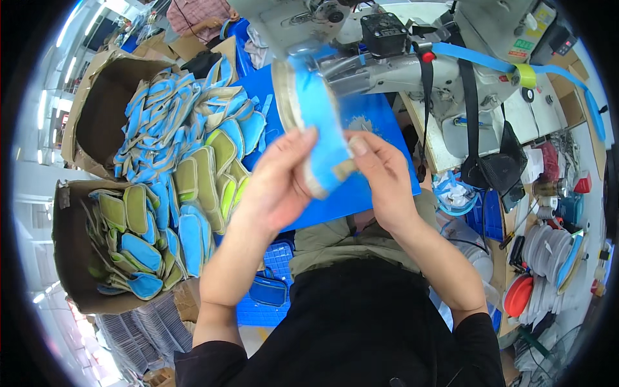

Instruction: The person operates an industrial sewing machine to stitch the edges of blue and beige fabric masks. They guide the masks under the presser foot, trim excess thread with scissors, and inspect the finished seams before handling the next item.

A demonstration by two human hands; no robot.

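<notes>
A blue fabric piece with beige edging point(320, 119), slightly blurred, is held up in front of the sewing machine point(361, 74). My left hand point(282, 174) grips its left side, thumb on the front and the other fingers behind. At its lower right edge, my right hand point(382, 169) pinches it between thumb and fingers. The fabric stands tilted, its upper end close to the machine's arm. Beneath both hands spreads a blue work surface point(342, 203). To the left lie stacked olive and blue padded pieces with beige edging point(209, 184).
Left of me, one cardboard box point(97, 122) holds tangled blue and beige strips; another point(74, 258) holds olive and blue padded pieces. Blue tape point(477, 55) runs across the machine. Black straps point(469, 109) hang at the right, near white discs point(541, 248). Another person point(196, 19) is at the back.
</notes>
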